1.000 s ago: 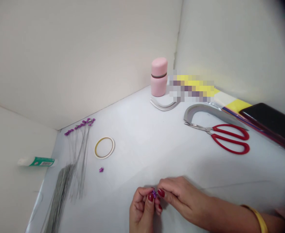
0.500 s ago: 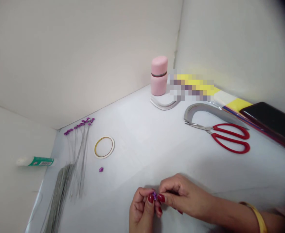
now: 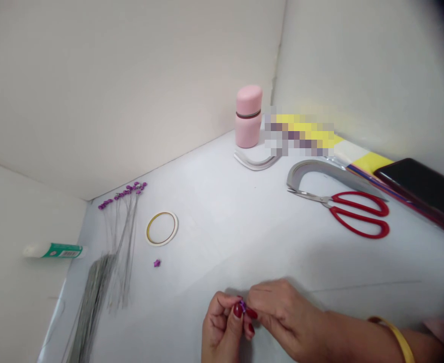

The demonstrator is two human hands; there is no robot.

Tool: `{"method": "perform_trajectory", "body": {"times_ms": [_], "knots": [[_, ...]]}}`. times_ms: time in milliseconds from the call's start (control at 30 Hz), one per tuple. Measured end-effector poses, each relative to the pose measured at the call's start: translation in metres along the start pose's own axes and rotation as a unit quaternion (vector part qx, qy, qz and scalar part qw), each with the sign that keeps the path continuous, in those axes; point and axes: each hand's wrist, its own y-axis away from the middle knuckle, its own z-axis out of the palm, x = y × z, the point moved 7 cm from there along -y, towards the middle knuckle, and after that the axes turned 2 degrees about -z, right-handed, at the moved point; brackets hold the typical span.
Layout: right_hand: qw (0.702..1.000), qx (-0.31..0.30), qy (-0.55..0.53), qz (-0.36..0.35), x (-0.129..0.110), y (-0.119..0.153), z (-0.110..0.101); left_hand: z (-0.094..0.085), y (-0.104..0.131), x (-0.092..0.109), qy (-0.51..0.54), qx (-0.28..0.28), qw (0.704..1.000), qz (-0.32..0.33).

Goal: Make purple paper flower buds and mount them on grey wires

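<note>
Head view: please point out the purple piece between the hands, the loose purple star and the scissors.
Purple piece [image 3: 243, 305], head view: its exposed part.
Loose purple star [image 3: 157, 263], head view: its centre.
Red-handled scissors [image 3: 325, 200], head view: the pivot.

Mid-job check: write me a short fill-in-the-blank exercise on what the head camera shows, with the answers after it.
1. The small piece pinched in the left hand is coloured ____.
2. The bangle is worn on the ____ arm.
3. The handles of the scissors are coloured ____.
4. The upright bottle is coloured ____.

Missing words: purple; right; red; pink.
</note>
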Motion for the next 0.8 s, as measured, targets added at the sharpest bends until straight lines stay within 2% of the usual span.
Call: {"method": "perform_trajectory", "body": {"times_ms": [300, 467, 800], "knots": [[0.992, 0.017, -0.114, 0.041, 0.0063, -0.0020, -0.0004, 0.0002, 0.0013, 0.0008, -0.009, -0.009, 1.000, -0.007], [0.992, 0.010, -0.116, 0.053, 0.0074, -0.0028, 0.0006, -0.0004, 0.0015, 0.0018, -0.027, 0.002, 1.000, -0.005], [0.994, 0.013, -0.105, 0.038, 0.0041, -0.0027, -0.0020, 0.0000, 0.0023, 0.0050, -0.073, -0.012, 0.997, 0.009]]}}
